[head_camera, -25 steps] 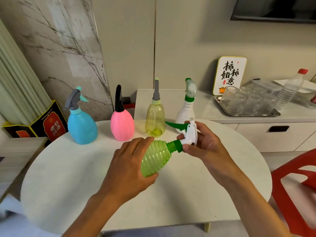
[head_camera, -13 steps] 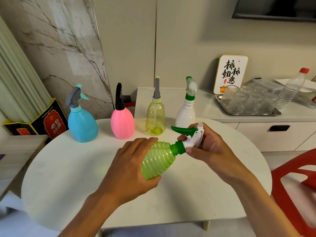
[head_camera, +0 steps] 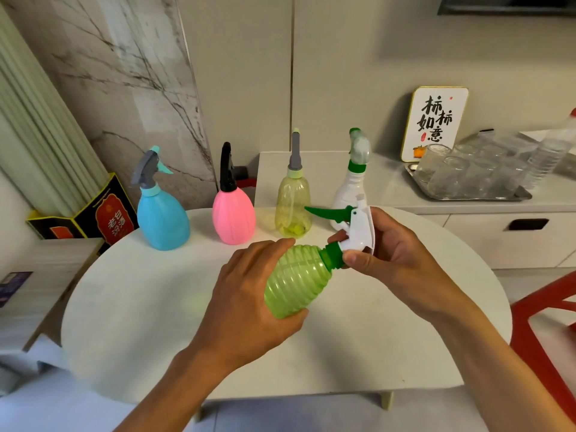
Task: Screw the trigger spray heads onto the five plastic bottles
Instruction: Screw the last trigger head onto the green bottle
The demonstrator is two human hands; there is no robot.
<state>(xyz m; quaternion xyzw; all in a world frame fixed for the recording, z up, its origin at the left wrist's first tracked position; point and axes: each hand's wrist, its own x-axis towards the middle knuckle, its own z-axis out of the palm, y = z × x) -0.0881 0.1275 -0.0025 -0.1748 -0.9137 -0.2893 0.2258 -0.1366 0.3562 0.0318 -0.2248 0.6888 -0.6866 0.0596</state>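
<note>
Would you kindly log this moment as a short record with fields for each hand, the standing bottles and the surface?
left hand: grips ribbed green plastic bottle, held tilted above table
right hand: holds white trigger spray head at the bottle's green collar
standing bottles: blue, pink, clear yellow, white, all with heads on
surface: round white table

At two o'clock we see a steel tray (head_camera: 516, 194) of glasses (head_camera: 448, 179), a framed sign (head_camera: 434, 123) behind it; red chair (head_camera: 542, 332) at four, printed box (head_camera: 103, 213) at ten.
</note>
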